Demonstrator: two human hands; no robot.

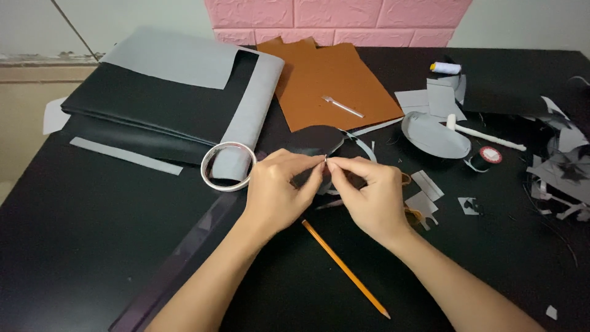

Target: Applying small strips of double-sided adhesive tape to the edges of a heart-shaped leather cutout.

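Two bare hands meet over a black table (74,246). The left hand (276,190) and right hand (369,193) pinch a rounded black piece of material (314,140), which extends just beyond the fingertips. An orange pencil (344,267) lies below.

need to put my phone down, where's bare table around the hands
Bare black table lies near left, below the grey strip and left of the left hand. Another patch sits near right, between the yellow pencil and the small grey scrap. Crowded: right of the right hand, grey offcuts and the thread spool.
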